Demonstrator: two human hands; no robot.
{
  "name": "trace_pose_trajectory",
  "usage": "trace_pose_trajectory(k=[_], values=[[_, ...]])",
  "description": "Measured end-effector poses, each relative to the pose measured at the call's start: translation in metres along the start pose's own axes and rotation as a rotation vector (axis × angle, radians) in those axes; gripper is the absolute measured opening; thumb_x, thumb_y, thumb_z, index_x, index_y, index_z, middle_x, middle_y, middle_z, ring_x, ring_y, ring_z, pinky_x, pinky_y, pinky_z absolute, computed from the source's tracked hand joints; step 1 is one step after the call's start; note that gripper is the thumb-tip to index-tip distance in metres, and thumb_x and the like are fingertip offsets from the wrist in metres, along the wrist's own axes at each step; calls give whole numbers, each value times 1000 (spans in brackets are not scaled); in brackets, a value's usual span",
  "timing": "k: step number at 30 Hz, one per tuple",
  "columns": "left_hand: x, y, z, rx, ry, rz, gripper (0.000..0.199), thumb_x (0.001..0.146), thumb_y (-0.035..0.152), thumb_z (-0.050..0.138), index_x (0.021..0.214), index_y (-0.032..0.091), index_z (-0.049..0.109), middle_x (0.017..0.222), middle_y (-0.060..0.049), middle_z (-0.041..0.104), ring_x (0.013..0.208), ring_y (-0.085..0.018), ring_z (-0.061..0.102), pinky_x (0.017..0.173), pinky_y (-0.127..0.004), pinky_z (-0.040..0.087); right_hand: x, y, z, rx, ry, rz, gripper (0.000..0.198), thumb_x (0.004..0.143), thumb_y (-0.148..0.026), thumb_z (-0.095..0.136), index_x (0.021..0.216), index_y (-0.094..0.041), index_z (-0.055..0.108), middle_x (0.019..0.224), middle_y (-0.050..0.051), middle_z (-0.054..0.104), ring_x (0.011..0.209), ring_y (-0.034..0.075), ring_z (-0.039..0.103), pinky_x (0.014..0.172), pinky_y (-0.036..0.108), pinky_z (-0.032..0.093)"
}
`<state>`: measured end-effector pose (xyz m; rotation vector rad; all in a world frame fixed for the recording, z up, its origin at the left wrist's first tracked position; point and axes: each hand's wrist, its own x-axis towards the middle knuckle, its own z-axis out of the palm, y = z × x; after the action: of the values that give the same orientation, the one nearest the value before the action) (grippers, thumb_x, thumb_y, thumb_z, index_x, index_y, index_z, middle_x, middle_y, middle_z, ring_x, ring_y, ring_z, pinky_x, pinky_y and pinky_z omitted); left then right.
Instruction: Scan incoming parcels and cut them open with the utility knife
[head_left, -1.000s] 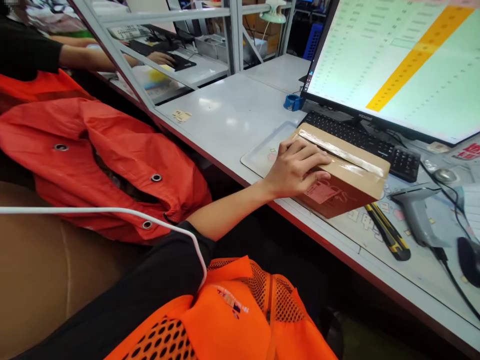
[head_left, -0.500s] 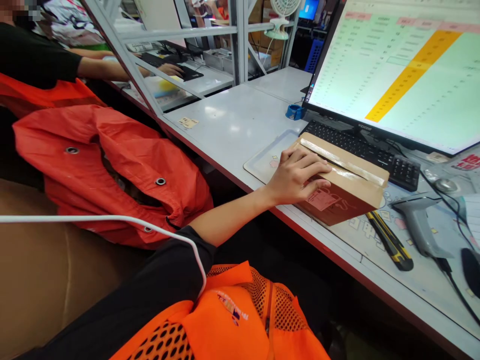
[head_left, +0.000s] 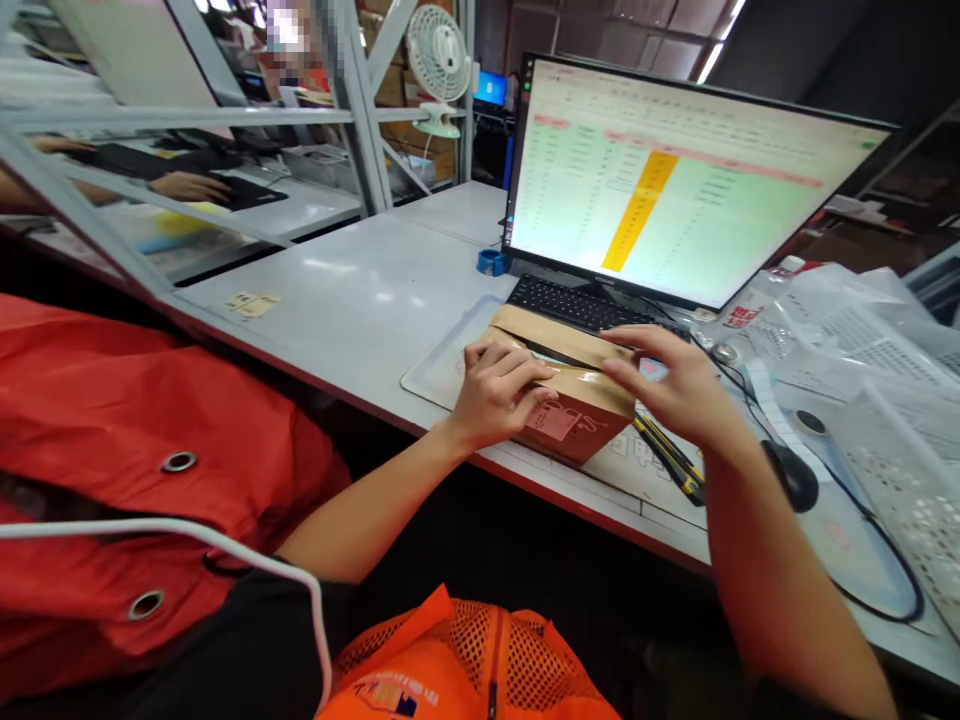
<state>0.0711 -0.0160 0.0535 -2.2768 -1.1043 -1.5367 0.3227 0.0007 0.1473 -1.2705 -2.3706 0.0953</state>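
A small brown cardboard box (head_left: 574, 435) with a pink label stands on a patterned desk mat at the desk's front edge. Along its top, a dark gap shows between the taped flaps. My left hand (head_left: 499, 390) grips the near left top edge, fingers bent over the near flap. At the right end, my right hand (head_left: 667, 380) has its thumb and fingers on the top flaps. Just right of the box, a yellow and black box cutter (head_left: 671, 460) lies on the mat, near my right wrist. What lies inside the box is not visible.
Behind the box are a black keyboard (head_left: 559, 298) and a monitor (head_left: 637, 190) showing a spreadsheet. A mouse (head_left: 791, 475) and clear plastic bags (head_left: 877, 330) are to the right. A red bag (head_left: 172, 430) hangs left; a co-worker's hand (head_left: 191, 187) is beyond the metal frame.
My right hand has come in from outside the view onto the box's right end. The gap between the flaps looks wider. The view has turned right, and the barcode scanner no longer shows.
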Motion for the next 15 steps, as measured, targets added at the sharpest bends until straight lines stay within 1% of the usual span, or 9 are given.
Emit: trace_pose_trajectory(k=[2, 3, 5, 7, 10, 13, 15], values=[[0, 0, -1, 4, -9, -4, 28, 107, 50, 61, 101, 26, 75, 103, -1, 82, 101, -24, 68, 94, -47, 33, 16, -2, 7, 59, -41, 11, 45, 100, -49, 68, 138, -24, 72, 142, 13, 68, 126, 30, 65, 109, 46, 51], [0, 0, -1, 4, -11, -3, 29, 108, 50, 61, 102, 26, 75, 103, -1, 82, 101, -25, 68, 94, -48, 33, 25, -3, 11, 80, -84, 31, 45, 98, -48, 71, 136, -25, 73, 137, 12, 71, 121, 30, 67, 105, 44, 52], [1, 0, -1, -1, -16, 4, 27, 108, 49, 61, 103, 26, 75, 104, -1, 82, 102, -25, 69, 95, -48, 33, 41, -4, 17, 54, -173, 107, 46, 96, -50, 71, 133, -23, 73, 123, 11, 77, 107, 28, 70, 94, 40, 53], [1, 0, -1, -2, -16, 10, 25, 107, 48, 62, 105, 27, 74, 105, 0, 82, 103, -25, 69, 95, -48, 33, 49, -3, 19, -15, -219, 157, 51, 96, -56, 68, 132, -20, 73, 115, 12, 78, 97, 27, 70, 85, 36, 51], [3, -1, -1, -1, -21, 14, 23, 107, 47, 63, 106, 27, 74, 105, 0, 82, 103, -25, 69, 94, -48, 33, 49, -1, 17, -77, -248, 125, 54, 99, -63, 60, 122, -16, 76, 109, 14, 78, 90, 25, 68, 78, 33, 47], [3, -2, 1, 9, -16, 17, 21, 106, 44, 64, 106, 27, 74, 107, -1, 82, 104, -26, 69, 95, -48, 34, 48, 1, 11, -74, -279, 65, 52, 103, -63, 52, 108, -18, 78, 93, 10, 77, 78, 22, 62, 72, 31, 43], [2, -1, 3, 20, -6, 28, 21, 107, 45, 63, 106, 27, 74, 107, -1, 82, 104, -27, 69, 95, -49, 34, 53, 4, 5, -50, -275, 65, 54, 106, -61, 45, 95, -19, 77, 81, 7, 73, 72, 20, 58, 69, 31, 41]])
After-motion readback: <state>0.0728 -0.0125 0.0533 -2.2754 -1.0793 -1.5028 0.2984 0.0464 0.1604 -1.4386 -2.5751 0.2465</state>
